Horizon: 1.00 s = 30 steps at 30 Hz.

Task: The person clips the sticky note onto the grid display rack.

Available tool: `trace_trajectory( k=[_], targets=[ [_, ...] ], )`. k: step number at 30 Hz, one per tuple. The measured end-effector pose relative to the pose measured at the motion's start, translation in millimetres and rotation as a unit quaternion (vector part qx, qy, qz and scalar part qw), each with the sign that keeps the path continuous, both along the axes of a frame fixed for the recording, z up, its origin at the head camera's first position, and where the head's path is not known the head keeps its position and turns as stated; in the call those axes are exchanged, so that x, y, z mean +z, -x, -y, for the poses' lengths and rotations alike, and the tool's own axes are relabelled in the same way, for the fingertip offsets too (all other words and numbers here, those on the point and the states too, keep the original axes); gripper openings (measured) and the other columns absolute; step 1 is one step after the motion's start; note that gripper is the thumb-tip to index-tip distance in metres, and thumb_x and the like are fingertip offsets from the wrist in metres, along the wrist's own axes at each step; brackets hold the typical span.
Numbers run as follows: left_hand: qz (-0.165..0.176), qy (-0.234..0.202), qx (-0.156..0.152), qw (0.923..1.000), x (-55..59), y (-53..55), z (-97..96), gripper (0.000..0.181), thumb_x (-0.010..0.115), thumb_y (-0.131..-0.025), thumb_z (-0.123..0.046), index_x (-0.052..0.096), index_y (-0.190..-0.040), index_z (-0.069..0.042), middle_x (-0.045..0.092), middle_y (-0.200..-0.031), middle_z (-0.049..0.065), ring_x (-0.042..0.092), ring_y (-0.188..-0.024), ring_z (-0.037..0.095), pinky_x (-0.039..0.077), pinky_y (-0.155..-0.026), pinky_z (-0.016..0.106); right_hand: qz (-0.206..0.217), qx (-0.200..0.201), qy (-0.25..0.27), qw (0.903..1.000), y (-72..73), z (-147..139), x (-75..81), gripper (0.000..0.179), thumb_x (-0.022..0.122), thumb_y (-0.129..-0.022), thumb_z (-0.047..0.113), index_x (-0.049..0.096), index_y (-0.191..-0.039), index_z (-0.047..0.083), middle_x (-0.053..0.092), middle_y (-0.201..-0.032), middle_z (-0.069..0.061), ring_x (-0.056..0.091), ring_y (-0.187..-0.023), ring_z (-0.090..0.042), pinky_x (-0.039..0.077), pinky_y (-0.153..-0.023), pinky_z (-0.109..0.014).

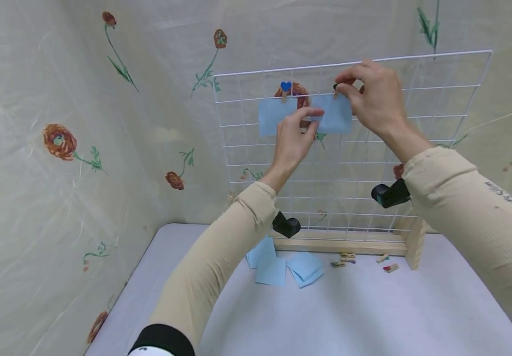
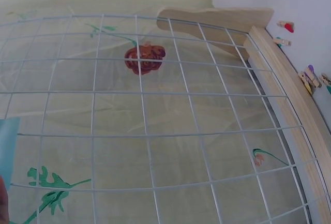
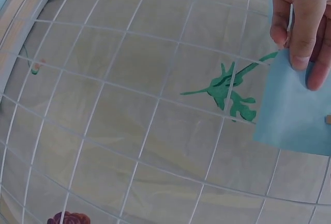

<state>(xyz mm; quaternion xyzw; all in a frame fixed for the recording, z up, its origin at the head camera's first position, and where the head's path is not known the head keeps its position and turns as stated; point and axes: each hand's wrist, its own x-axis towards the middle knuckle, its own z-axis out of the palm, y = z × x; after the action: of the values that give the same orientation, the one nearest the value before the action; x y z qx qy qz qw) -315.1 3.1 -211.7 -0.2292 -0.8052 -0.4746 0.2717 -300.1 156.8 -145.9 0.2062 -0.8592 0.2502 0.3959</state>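
A white wire grid panel (image 1: 358, 163) stands upright in front of me. My left hand (image 1: 295, 136) pinches the left edge of a light blue paper square (image 1: 333, 116) held against the grid. At that paper's top edge, my right hand (image 1: 376, 96) pinches a small wooden clothespin (image 1: 335, 92) with a dark top. The right wrist view shows the left hand's fingers (image 3: 302, 32) on the paper (image 3: 289, 110). To the left, another blue paper square (image 1: 274, 116) hangs from a clothespin with a blue heart (image 1: 285, 87).
Several blue paper squares (image 1: 270, 271) lie on the white table (image 1: 349, 316) below the grid. Several small clothespins (image 1: 347, 257) lie right of them, by the grid's wooden base (image 1: 340, 246). Behind stands a flower-patterned curtain (image 1: 158, 74).
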Motion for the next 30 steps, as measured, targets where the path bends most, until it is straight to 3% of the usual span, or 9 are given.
trace_trajectory(
  k=[4, 7, 10, 12, 18, 24, 30],
  targets=[
    [0.003, 0.000, -0.005, 1.0000, 0.6, -0.3, -0.8, 0.022, 0.058, -0.093, -0.009, 0.064, -0.113, -0.009, 0.067, -0.118, 0.003, 0.067, -0.091, 0.009, 0.052, -0.066, 0.011, -0.017, -0.002, -0.002, 0.9999, -1.3, -1, -0.9, 0.022, 0.058, -0.093, 0.015, 0.066, -0.109, 0.002, 0.066, -0.103, -0.015, 0.050, -0.060, -0.011, 0.034, -0.054, -0.008],
    [0.001, 0.003, -0.002, 1.0000, 0.8, -0.6, -0.5, 0.022, 0.059, -0.093, -0.008, 0.063, -0.114, -0.010, 0.066, -0.119, 0.002, 0.067, -0.091, 0.011, 0.052, -0.066, 0.012, -0.031, -0.007, -0.012, 0.9994, -1.7, 0, -3.3, 0.020, 0.056, -0.094, 0.012, 0.063, -0.108, 0.000, 0.065, -0.104, -0.017, 0.058, -0.076, -0.029, 0.045, -0.065, -0.023],
    [-0.002, 0.011, 0.006, 0.9999, -0.1, -1.3, 0.8, 0.024, 0.059, -0.092, -0.008, 0.062, -0.115, -0.011, 0.065, -0.120, 0.002, 0.067, -0.090, 0.011, 0.051, -0.066, 0.012, -0.036, -0.008, -0.022, 0.9991, -1.9, 1, -5.8, 0.018, 0.054, -0.095, 0.010, 0.063, -0.106, -0.001, 0.064, -0.107, -0.018, 0.060, -0.090, -0.035, 0.050, -0.074, -0.042],
    [-0.004, 0.018, 0.010, 0.9998, -1.2, -2.3, 1.5, 0.025, 0.060, -0.092, -0.008, 0.062, -0.116, -0.011, 0.064, -0.121, 0.001, 0.067, -0.089, 0.011, 0.051, -0.067, 0.012, -0.039, -0.004, -0.024, 0.9989, -2.5, 2, -7.5, 0.018, 0.052, -0.095, 0.009, 0.063, -0.106, -0.001, 0.064, -0.109, -0.019, 0.060, -0.092, -0.037, 0.051, -0.076, -0.049],
    [-0.017, 0.042, 0.020, 0.9988, -3.7, -4.8, 1.6, 0.025, 0.061, -0.091, -0.010, 0.061, -0.117, -0.012, 0.062, -0.121, 0.001, 0.065, -0.088, 0.010, 0.051, -0.068, 0.011, -0.049, 0.002, -0.037, 0.9981, -4.4, -1, -11.2, 0.027, 0.050, -0.093, 0.004, 0.064, -0.116, 0.004, 0.062, -0.111, -0.019, 0.060, -0.084, -0.039, 0.050, -0.068, -0.050],
    [-0.030, 0.054, 0.034, 0.9975, -3.2, -6.1, 2.9, 0.026, 0.061, -0.091, -0.010, 0.061, -0.117, -0.012, 0.059, -0.125, 0.002, 0.064, -0.094, 0.011, 0.053, -0.080, 0.020, -0.047, 0.000, -0.073, 0.9962, -5.4, -6, -13.6, 0.036, 0.049, -0.091, 0.002, 0.060, -0.126, 0.006, 0.061, -0.108, -0.021, 0.060, -0.081, -0.040, 0.051, -0.063, -0.050],
    [-0.041, 0.058, 0.045, 0.9964, -4.2, -9.2, 6.3, 0.026, 0.061, -0.091, -0.012, 0.062, -0.117, -0.012, 0.060, -0.123, 0.001, 0.062, -0.101, 0.014, 0.051, -0.088, 0.022, -0.049, -0.005, -0.096, 0.9941, -5.5, -9, -17.0, 0.041, 0.048, -0.090, 0.001, 0.056, -0.130, 0.006, 0.063, -0.105, -0.019, 0.059, -0.073, -0.036, 0.044, -0.054, -0.040]
  ],
)
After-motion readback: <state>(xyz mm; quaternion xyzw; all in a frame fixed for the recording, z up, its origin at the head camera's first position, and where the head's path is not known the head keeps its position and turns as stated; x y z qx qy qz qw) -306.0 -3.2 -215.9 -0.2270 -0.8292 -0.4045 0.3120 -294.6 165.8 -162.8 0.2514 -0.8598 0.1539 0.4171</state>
